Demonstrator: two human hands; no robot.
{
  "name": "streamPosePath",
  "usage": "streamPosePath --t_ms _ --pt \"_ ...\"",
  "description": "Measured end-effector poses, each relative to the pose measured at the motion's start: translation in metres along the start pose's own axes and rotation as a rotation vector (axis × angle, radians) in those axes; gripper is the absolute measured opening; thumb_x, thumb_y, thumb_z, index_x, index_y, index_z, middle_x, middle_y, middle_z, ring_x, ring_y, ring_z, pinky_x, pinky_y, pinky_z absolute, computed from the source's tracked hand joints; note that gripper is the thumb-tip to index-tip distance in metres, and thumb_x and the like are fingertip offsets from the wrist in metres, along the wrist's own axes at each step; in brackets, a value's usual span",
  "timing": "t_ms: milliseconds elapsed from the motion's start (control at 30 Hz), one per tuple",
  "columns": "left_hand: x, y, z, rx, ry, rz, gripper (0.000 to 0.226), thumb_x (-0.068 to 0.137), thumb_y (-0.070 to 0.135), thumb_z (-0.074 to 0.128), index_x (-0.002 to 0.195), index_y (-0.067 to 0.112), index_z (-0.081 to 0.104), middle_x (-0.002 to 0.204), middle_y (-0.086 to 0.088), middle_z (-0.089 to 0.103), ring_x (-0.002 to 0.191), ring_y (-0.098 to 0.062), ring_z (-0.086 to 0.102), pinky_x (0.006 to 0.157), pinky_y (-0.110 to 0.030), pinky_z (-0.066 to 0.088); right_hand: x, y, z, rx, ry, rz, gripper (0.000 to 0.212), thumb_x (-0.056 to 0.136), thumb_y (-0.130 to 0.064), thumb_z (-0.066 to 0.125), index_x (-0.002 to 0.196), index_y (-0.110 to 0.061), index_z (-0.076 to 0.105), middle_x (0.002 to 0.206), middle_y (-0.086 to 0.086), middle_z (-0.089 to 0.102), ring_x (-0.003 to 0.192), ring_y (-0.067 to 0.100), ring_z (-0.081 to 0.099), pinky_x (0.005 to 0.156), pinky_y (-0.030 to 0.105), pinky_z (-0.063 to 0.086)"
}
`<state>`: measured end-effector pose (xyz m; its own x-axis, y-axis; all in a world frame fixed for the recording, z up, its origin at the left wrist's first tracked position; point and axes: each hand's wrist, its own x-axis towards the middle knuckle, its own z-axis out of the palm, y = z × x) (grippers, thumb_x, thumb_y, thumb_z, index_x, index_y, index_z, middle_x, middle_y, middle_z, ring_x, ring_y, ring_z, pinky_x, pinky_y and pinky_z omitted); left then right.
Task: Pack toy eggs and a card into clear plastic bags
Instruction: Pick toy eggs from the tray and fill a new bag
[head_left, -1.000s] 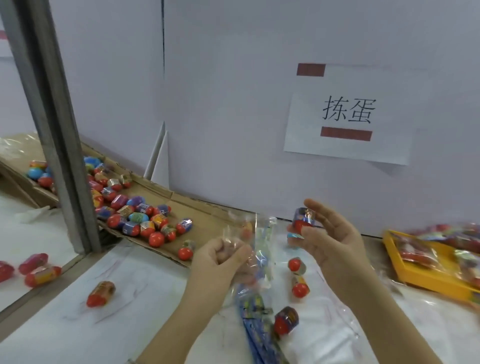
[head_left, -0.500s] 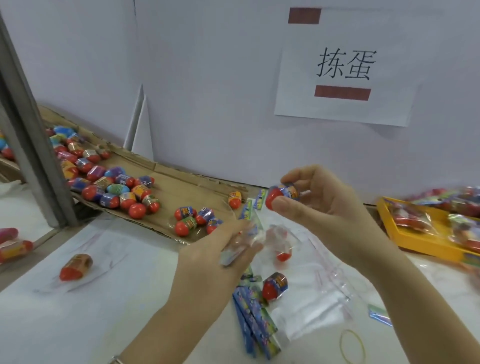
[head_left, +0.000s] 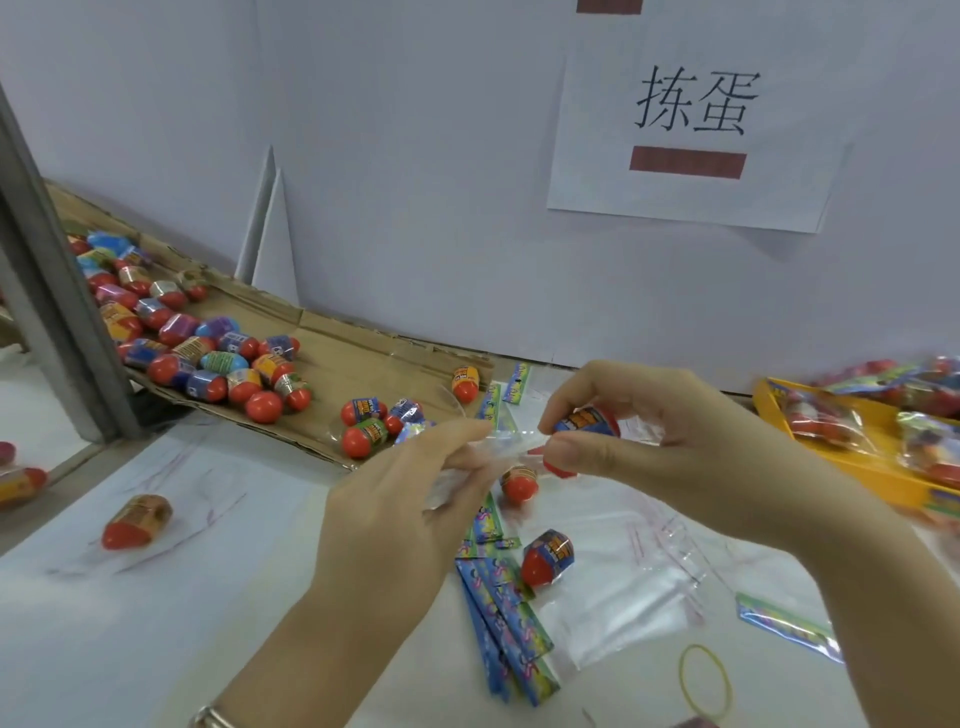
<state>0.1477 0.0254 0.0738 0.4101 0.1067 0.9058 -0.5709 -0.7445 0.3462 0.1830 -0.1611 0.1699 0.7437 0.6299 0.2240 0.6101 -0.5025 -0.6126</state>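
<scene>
- Your left hand (head_left: 395, 499) has its fingers curled round the clear bag (head_left: 470, 470), bunching the film near what looks like its top edge. The film is blurred, so you cannot tell whether the mouth is parted.
- Your right hand (head_left: 675, 441), just right of the bag, pinches one toy egg (head_left: 589, 422) between the thumb (head_left: 571, 449) and the first fingers. The remaining fingers curl loosely behind it.
- The egg sits just beside the bag's right edge and slightly above it. Whether it is touching the film cannot be made out.
- The egg's long axis is tilted: the red end points down and toward the bag, and the labelled end points up and away. The red end is likely the one to lead in.
- The next move probably depends on lining that axis up with the bag's mouth. Your right hand is the nearer one and would carry the egg left and down, while your left hand holds the opening wide.
- Just below the bag, loose eggs (head_left: 519, 480) lie on the table, with a fan of card strips (head_left: 511, 623) farther below. You cannot tell whether a card is already inside the bag.
</scene>
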Motion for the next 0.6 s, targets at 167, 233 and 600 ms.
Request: streamPosePath --t_ms 167,233,600 --pt "-0.005 -0.008 0.002 0.081 0.037 0.175 0.027 0.083 0.022 0.073 0.107 0.018 0.062 0.080 0.004 0.072 0.077 -0.006 0.061 0.076 -0.010 0.046 0.002 0.002 0.005 0.059 0.022 -0.003 0.032 0.076 -0.069 0.054 0.094 -0.043 0.062 0.088 0.000 0.066 0.085 0.015 0.061 0.084 0.044 0.050" --pt "-0.006 -0.009 0.003 0.103 0.046 0.188 0.026 0.085 0.023 0.074 0.109 0.018 0.063 0.078 0.003 0.072 0.071 -0.008 0.062 0.067 -0.020 0.050 0.004 0.003 0.010 0.059 0.047 0.001 0.033 0.071 -0.069 0.057 0.095 -0.046 0.057 0.090 0.002 0.068 0.084 0.020 0.063 0.082 0.045 0.051" --pt "-0.001 -0.004 -0.001 0.197 -0.069 0.176 0.034 0.091 0.033 0.061 0.100 0.003 0.074 0.086 -0.003 0.074 0.085 -0.010 0.057 0.083 -0.009 0.039 0.007 0.004 0.021 0.214 0.142 -0.050 0.030 0.073 -0.044 0.075 0.099 -0.034 0.068 0.095 -0.008 0.071 0.091 0.009 0.066 0.083 0.020 0.050"
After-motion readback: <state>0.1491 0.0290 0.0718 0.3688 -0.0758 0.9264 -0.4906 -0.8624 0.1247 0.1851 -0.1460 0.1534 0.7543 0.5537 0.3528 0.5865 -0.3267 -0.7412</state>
